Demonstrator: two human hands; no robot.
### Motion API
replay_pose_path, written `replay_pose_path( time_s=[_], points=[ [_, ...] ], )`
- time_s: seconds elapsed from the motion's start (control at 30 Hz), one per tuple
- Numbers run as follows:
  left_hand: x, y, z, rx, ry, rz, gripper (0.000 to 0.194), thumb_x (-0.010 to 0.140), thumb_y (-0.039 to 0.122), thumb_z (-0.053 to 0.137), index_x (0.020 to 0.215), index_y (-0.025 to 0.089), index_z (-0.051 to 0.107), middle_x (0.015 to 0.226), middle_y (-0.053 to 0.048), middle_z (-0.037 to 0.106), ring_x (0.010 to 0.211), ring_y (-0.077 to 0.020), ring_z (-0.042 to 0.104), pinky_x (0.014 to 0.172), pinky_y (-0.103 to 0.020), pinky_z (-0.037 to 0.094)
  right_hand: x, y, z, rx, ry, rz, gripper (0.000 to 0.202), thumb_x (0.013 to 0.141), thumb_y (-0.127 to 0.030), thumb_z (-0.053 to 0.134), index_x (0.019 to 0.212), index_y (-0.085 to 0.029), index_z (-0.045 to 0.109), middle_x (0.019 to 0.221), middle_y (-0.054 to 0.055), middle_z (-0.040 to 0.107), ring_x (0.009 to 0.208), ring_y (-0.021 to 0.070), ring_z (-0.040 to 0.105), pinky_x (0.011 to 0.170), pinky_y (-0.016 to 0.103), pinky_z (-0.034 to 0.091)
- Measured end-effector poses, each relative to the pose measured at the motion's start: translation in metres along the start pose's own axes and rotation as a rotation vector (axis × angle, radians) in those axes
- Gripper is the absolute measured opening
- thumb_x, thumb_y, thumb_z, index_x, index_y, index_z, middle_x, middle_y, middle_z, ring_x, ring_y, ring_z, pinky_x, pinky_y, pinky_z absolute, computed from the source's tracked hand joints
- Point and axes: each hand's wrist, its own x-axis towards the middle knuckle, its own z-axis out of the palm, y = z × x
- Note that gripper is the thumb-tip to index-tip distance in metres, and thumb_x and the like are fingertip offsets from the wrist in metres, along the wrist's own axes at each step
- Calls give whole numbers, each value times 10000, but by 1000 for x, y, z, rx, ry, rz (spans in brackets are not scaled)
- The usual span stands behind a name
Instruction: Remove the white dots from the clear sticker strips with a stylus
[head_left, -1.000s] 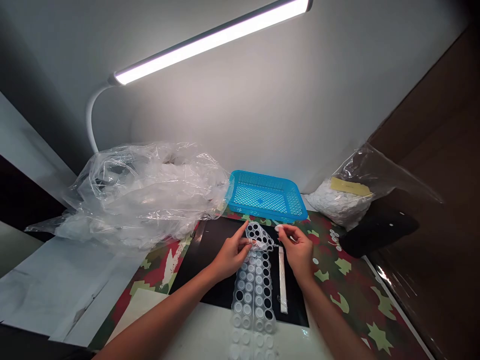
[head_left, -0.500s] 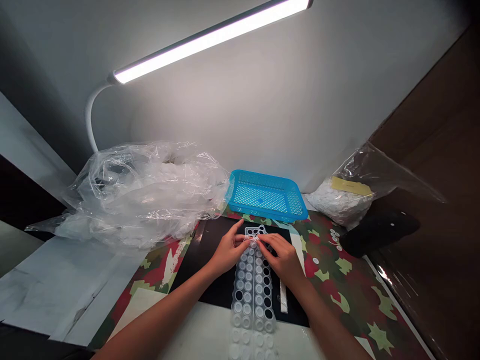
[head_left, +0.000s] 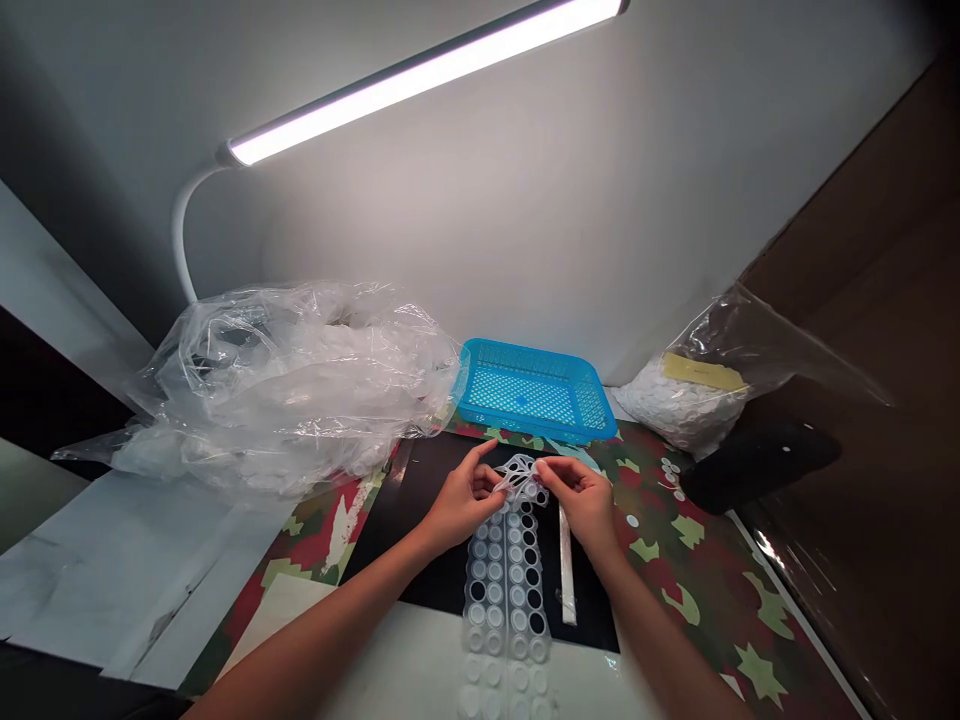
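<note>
A long translucent sheet (head_left: 507, 600) with rows of round cups runs away from me over a black mat (head_left: 405, 520); some of its circles look dark. My left hand (head_left: 469, 500) pinches the left side of the sheet's far end, its index finger stretched out. Thumb and fingers of my right hand (head_left: 585, 500) are closed on the right side of that same end. Between the hands the far end is bunched and lifted. A narrow white strip (head_left: 567, 580) lies on the mat beneath my right wrist.
Behind the mat stands a blue perforated basket (head_left: 536, 395). A large clear plastic bag (head_left: 300, 380) is at the left, and a bag of small white pieces (head_left: 686, 405) at the right. A lamp (head_left: 427, 80) hangs above. Loose white discs (head_left: 671, 475) lie near a black object (head_left: 765, 465).
The sheet's far end has gone from nearly flat to bunched and raised. My right hand has shifted slightly right, away from my left hand.
</note>
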Motion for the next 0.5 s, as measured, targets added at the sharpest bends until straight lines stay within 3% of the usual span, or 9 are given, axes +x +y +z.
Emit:
replay_pose_path(
  time_s=[0.17,0.3,0.5],
  points=[
    [0,-1,-2,29,14,-30,724,744,239,652,1385,132,333,906,-52,657,783,-137,601,703,-243,428,6,2,-9,-10,123,-28,293,798,-428,643,853,-144,687,784,83,728,696,207,704,661,354,599],
    [0,1,-2,30,8,-63,744,765,297,639,1410,146,300,958,-74,664,723,-129,595,630,-234,419,-4,-5,-4,-85,24,-87,202,797,-375,659,849,-184,697,789,60,720,688,194,684,632,319,589],
    [-2,4,-1,24,6,-55,854,715,311,729,1424,151,281,858,-38,627,787,-153,606,690,-256,453,-14,-12,2,-189,-125,-209,113,829,-290,632,900,-228,693,868,33,710,755,193,674,721,330,565]
  ],
)
